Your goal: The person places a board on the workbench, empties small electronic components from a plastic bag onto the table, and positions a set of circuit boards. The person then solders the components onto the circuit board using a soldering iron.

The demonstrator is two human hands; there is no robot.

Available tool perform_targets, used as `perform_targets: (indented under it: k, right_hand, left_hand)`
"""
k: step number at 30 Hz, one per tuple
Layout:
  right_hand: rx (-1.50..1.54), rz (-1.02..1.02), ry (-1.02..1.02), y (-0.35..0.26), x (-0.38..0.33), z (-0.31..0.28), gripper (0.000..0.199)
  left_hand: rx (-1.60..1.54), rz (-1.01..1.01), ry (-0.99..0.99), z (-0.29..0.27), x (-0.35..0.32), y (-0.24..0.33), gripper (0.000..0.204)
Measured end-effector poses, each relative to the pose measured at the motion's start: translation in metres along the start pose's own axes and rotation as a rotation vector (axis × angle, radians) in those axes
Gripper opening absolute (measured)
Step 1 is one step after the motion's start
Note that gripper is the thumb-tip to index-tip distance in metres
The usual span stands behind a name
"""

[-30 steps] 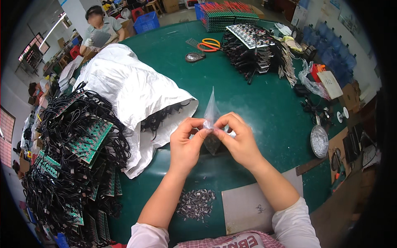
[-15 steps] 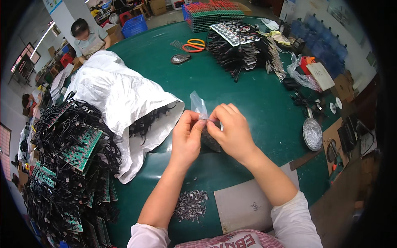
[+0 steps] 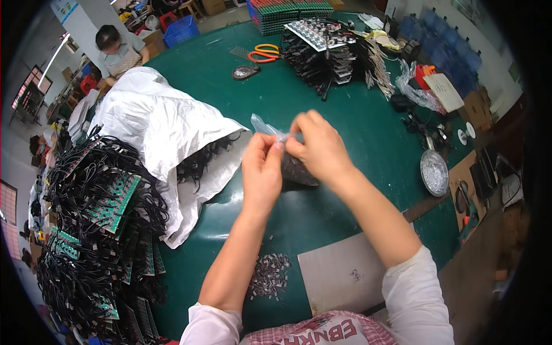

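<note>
A clear plastic bag (image 3: 299, 171) with dark small parts in its lower end rests on the green table. Both my hands pinch its gathered neck, and the loose top of the bag sticks up beyond my fingers. My left hand (image 3: 263, 167) is closed on the neck from the left. My right hand (image 3: 319, 146), a little blurred, grips it from the right with bent fingers. Between my forearms lies a small heap of tiny dark metallic parts (image 3: 269, 277), a few strewn loose around it.
At the left, a large white sack (image 3: 155, 115) opens toward me, black cables inside. Beside it are piled black cables with green circuit boards (image 3: 118, 201). Orange-handled scissors (image 3: 264, 53), a cable stack (image 3: 325, 63), a metal dish (image 3: 434, 172) and a grey board (image 3: 339, 270) surround my arms.
Both hands have moved a little away from me with the bag, and my right hand has risen and turned at its neck. More of the bag's dark, filled end shows now.
</note>
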State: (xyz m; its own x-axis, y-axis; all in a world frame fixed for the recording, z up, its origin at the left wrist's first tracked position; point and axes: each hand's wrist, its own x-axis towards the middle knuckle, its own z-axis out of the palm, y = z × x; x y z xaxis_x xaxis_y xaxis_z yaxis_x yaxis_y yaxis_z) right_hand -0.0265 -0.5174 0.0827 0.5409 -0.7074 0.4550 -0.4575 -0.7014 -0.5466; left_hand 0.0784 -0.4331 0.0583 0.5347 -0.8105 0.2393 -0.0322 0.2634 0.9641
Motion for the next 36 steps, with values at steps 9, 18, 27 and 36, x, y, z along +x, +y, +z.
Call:
perform_targets:
  k: [9,18,27,36]
  right_hand:
    - [0.522,0.153,-0.261,0.014,-0.009,-0.025,0.015]
    - [0.620,0.230,-0.354,0.016,-0.015,-0.020,0.019]
    - [0.203,0.142,-0.173,0.015,-0.010,-0.014,0.016]
    - [-0.157,0.050,-0.098,0.018,0.016,0.003,0.020]
  left_hand:
    - [0.576,0.249,-0.008,-0.001,-0.016,0.005,0.009]
    - [0.265,0.238,0.198,0.024,-0.009,-0.019,0.009]
    - [0.460,0.387,0.133,0.031,0.005,-0.031,0.008]
    - [0.362,0.290,0.096,0.027,0.011,-0.023,0.010]
